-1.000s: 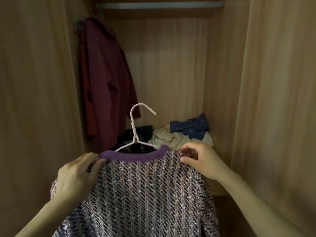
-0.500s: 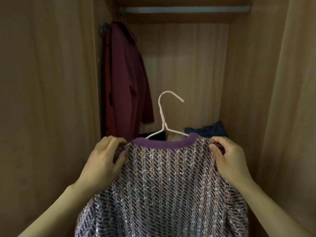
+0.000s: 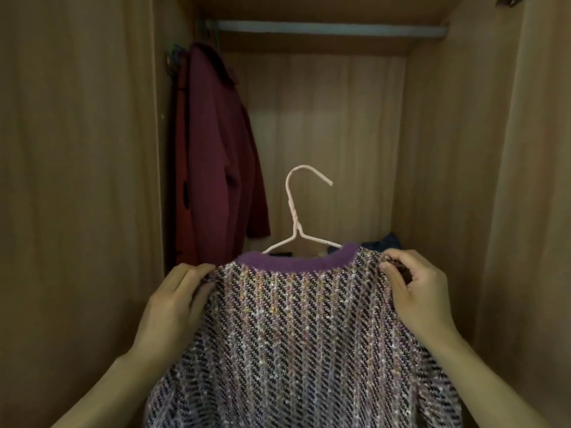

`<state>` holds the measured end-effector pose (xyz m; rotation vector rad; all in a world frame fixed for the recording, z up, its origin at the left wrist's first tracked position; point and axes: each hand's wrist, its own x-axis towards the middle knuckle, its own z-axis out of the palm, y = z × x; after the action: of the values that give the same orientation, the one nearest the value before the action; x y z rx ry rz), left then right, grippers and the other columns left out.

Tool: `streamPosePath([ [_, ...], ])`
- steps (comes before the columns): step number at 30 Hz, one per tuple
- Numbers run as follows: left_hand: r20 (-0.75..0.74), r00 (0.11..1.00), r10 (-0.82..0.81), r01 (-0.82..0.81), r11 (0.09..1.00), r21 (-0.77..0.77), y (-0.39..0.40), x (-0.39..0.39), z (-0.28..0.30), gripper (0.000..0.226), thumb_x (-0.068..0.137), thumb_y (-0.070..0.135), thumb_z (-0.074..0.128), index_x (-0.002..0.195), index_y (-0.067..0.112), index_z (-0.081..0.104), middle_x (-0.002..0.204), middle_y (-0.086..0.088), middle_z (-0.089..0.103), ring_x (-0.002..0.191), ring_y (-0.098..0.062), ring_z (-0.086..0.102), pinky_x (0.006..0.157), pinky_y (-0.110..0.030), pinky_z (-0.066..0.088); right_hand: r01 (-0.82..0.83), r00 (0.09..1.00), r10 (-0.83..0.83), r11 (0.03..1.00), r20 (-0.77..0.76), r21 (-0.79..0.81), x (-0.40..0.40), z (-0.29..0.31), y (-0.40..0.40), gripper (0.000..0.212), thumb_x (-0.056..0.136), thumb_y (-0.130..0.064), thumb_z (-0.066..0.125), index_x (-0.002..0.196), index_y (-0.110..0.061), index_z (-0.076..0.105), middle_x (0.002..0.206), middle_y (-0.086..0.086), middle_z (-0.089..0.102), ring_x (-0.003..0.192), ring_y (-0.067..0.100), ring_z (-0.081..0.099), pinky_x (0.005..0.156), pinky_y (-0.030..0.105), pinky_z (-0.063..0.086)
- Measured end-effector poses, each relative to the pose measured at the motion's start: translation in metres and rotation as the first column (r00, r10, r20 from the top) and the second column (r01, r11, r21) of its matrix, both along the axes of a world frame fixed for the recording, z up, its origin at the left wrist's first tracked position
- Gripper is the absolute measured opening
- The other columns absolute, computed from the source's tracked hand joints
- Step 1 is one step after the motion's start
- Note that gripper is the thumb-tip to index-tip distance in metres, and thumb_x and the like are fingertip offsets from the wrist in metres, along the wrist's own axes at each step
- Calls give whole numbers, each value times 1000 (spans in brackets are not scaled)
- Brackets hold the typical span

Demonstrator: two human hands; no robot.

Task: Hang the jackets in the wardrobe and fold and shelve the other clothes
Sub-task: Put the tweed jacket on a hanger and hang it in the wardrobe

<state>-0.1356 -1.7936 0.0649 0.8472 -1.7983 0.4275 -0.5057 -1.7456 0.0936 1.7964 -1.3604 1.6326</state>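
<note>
Both hands grip the tweed jacket (image 3: 296, 335) at its shoulders: the left hand (image 3: 173, 301) at lower left of the frame has fingers and thumb curled over the left shoulder seam, and the right hand (image 3: 417, 291) at right of centre pinches the right shoulder, fingers folded round the cloth. The jacket fills the lower middle of the frame, its back to the camera, purple collar (image 3: 296, 262) uppermost.

From the collar rises the pink wire hanger (image 3: 296, 217), its hook in mid-frame, open end pointing to the right. The rail (image 3: 330, 28) runs left to right across the top of the frame, well above the hook and farther in. The lift is therefore up and forward, both hands about equally near.

At upper left a dark red coat (image 3: 216, 156) hangs against the wardrobe (image 3: 448, 149) side wall. Low behind the collar, some blue cloth (image 3: 383, 242) lies on the floor of the compartment.
</note>
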Motion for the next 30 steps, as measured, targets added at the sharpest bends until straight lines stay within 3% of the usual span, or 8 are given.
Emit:
streamPosePath([
  [3,1,990,140,-139,986,-88,-13,-17,5,33,95,32,50,112,8,65,94,0,60,78,-16,60,53,-33,52,-7,1000,7,1000,0,-9,-8,4,-22,21,92,-14,64,112,-10,69,98,-3,66,91,9,62,81,12,46],
  [7,83,951,297,-284,948,-143,-36,-37,27,34,96,34,45,109,9,63,94,0,60,72,-17,61,43,-26,42,-37,999,37,997,-13,-67,-25,17,-58,21,90,-10,65,111,-8,69,97,-1,65,90,14,62,82,19,47],
  [11,113,904,412,-387,902,-191,-59,-61,65,35,95,35,42,111,9,60,91,0,58,68,-18,59,44,-21,31,-120,993,120,985,-4,-124,-49,41,-102,19,90,-10,65,109,-10,69,96,-4,63,89,6,59,79,8,43],
  [17,52,845,533,-501,821,-273,-87,-89,123,35,94,41,41,108,14,60,86,0,58,59,-25,58,40,-28,39,-240,969,248,945,9,-221,-74,84,-170,16,88,-11,67,104,-15,69,96,-10,61,93,-2,57,81,5,40],
  [23,82,819,567,-514,791,-331,-126,-95,174,29,94,35,44,101,11,58,88,2,51,73,-20,54,50,-34,44,-298,950,312,910,1,-288,-74,124,-236,15,89,-9,68,103,-14,69,94,-6,62,95,-7,56,79,2,38],
  [28,81,832,548,-496,802,-334,-162,-84,209,38,93,47,38,108,16,53,93,5,49,73,-19,54,52,-34,46,-284,955,297,883,-24,-374,-57,165,-294,13,91,-6,64,103,-10,67,95,-5,57,87,3,53,78,5,38],
  [30,98,826,555,-490,794,-359,-171,-79,222,42,90,54,41,112,19,50,95,6,47,71,-17,51,52,-36,48,-272,959,277,866,-51,-420,-48,181,-315,10,94,-10,60,103,-8,65,95,-2,57,89,11,54,76,15,40],
])
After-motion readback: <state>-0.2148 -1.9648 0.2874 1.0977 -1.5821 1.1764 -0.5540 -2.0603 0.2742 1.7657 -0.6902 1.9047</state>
